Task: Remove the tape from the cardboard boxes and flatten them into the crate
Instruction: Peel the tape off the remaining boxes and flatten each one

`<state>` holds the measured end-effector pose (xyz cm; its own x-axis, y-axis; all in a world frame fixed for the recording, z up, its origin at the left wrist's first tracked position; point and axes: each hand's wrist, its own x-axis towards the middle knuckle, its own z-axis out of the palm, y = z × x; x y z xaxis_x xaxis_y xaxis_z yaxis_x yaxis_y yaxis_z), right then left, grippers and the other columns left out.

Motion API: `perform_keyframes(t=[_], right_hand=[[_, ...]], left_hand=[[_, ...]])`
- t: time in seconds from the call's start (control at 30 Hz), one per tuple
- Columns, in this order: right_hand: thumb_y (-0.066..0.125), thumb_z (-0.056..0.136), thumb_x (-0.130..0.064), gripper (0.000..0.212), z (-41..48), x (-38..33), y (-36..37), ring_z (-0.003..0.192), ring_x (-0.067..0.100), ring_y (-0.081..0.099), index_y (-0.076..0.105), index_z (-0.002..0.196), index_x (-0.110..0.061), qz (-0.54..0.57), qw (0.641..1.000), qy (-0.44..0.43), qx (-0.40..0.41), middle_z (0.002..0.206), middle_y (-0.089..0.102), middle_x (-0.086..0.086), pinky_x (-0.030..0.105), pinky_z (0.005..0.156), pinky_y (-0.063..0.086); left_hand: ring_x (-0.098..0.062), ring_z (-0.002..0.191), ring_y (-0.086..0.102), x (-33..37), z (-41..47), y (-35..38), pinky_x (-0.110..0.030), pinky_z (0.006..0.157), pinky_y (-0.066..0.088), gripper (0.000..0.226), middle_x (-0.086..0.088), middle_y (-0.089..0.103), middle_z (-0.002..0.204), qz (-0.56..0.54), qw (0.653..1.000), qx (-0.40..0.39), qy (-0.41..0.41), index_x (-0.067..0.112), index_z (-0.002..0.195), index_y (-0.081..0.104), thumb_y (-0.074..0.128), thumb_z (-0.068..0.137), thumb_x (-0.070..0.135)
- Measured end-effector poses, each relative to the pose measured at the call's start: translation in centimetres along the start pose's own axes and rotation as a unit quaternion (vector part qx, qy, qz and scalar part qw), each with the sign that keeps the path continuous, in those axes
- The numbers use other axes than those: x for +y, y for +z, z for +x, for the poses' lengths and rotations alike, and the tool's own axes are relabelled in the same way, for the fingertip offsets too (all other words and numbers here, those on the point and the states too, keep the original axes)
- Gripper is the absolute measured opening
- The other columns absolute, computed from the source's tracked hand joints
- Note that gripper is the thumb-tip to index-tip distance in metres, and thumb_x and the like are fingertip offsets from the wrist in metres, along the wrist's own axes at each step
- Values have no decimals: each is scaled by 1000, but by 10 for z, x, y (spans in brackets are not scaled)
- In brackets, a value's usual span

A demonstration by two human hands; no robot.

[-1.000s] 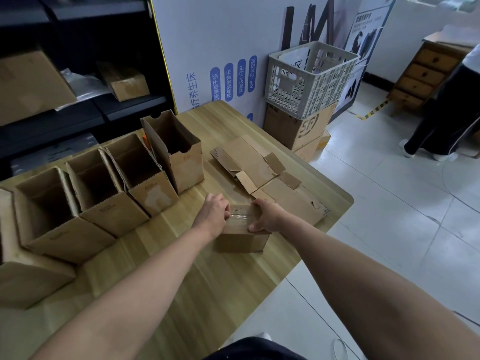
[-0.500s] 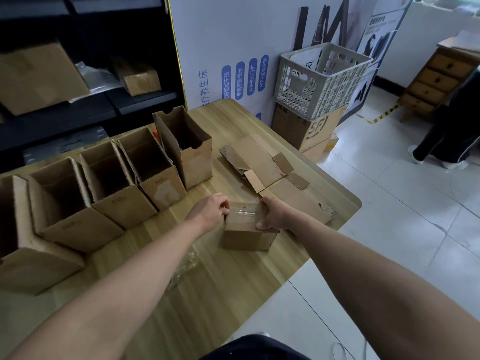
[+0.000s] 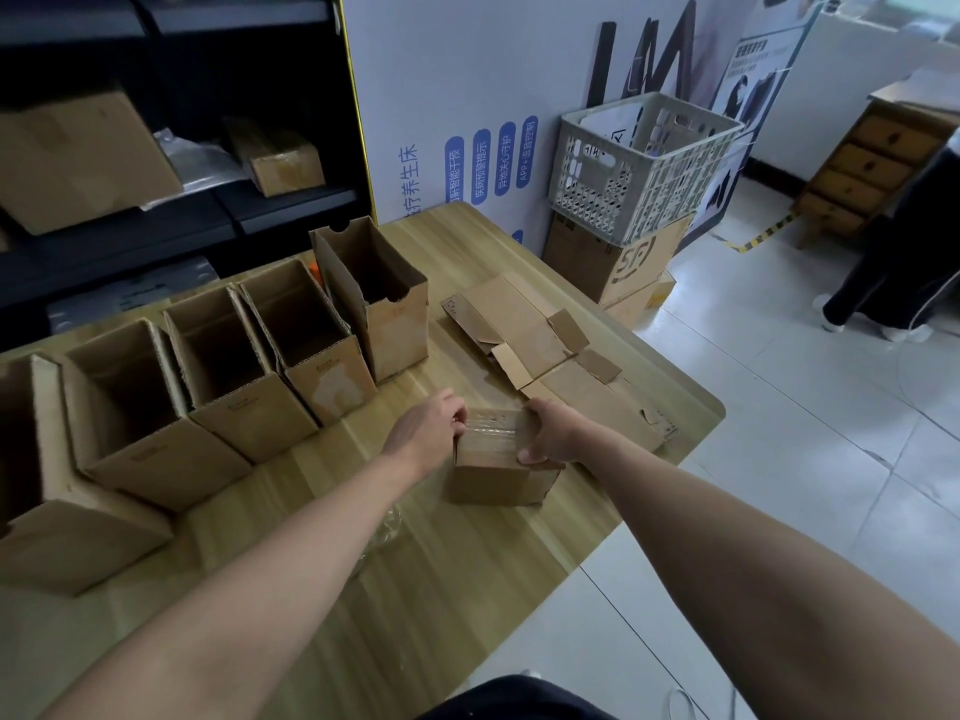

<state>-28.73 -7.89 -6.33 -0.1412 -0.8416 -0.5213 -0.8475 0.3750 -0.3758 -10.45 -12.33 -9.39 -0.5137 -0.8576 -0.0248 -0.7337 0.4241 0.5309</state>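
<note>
A small taped cardboard box [image 3: 496, 472] stands on the wooden table [image 3: 467, 574] near its right edge. Clear tape [image 3: 491, 426] runs across the box top. My left hand [image 3: 426, 433] pinches at the tape on the box's left top edge. My right hand [image 3: 550, 431] grips the right top edge, thumb on the near side. Flattened cardboard pieces [image 3: 524, 330] lie on the table behind the box. The grey plastic crate [image 3: 644, 163] sits on stacked boxes on the floor, beyond the table's far right corner.
Several open-topped cardboard boxes [image 3: 332, 324] stand in a row across the table's left half. A crumpled strip of clear tape [image 3: 384, 532] lies under my left forearm. Dark shelving [image 3: 171, 148] holds more boxes behind. A person's legs [image 3: 893, 283] stand at the far right by a wooden drawer unit [image 3: 872, 168].
The view has shifted slightly. My hands stay on the small box, the left fingers working at the tape on its top edge; the box has barely moved.
</note>
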Motion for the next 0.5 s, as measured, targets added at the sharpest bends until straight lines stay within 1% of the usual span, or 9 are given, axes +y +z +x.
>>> perform_keyframes(t=[0.03, 0.1, 0.17, 0.27, 0.37, 0.43, 0.5], right_hand=[[76, 76, -19, 71, 0, 0, 0, 117, 25, 49, 41, 137, -14, 1, 1000, 1, -1, 130, 51, 6, 38, 101, 43], [77, 76, -18, 68, 1, -1, 0, 115, 24, 49, 43, 135, -14, -1, 1000, 2, -3, 128, 52, 6, 38, 100, 44], [77, 76, -18, 66, 1, -1, 0, 114, 24, 50, 44, 134, -14, -3, 1000, 1, -6, 126, 52, 6, 37, 99, 44], [76, 76, -18, 67, 2, 0, 0, 114, 24, 50, 43, 134, -14, 0, 1000, 2, -5, 126, 52, 6, 37, 98, 44], [76, 76, -18, 67, 3, -1, 0, 113, 24, 50, 43, 134, -15, 1, 1000, 1, -3, 126, 51, 6, 38, 99, 45], [76, 76, -18, 66, 4, -1, 0, 113, 24, 50, 44, 134, -15, 3, 1000, 1, -4, 126, 51, 6, 38, 99, 45], [76, 76, -18, 65, 5, 0, 1, 113, 25, 50, 44, 133, -15, 3, 1000, 3, -2, 126, 51, 6, 37, 98, 45]], left_hand=[[-18, 85, 57, 0, -2, 1, -32, 73, 46, 10, 2, 57, 97, -1, 1000, 13, 3, 11, 90, 62, 53, 94, 14], [-20, 86, 58, 1, -2, 2, -32, 74, 46, 13, 0, 59, 96, 3, 1000, 21, 4, 8, 90, 64, 53, 94, 14], [-21, 86, 57, 4, 0, 1, -31, 73, 44, 13, -1, 60, 95, 8, 1000, 13, -4, 8, 87, 64, 54, 93, 15], [-19, 82, 55, 8, 7, -2, -30, 70, 42, 12, -1, 58, 94, 15, 999, -8, -37, 12, 84, 61, 56, 92, 19], [-20, 80, 55, 12, 15, -6, -29, 65, 38, 11, -3, 62, 94, 36, 996, -33, -68, 14, 81, 59, 57, 91, 17], [-23, 84, 56, 17, 18, -7, -31, 66, 40, 8, -7, 64, 96, 80, 993, -53, -62, 13, 85, 59, 55, 91, 13], [-27, 92, 58, 21, 19, -6, -35, 73, 43, 9, -9, 60, 101, 132, 989, -61, -33, 9, 95, 59, 51, 91, 9]])
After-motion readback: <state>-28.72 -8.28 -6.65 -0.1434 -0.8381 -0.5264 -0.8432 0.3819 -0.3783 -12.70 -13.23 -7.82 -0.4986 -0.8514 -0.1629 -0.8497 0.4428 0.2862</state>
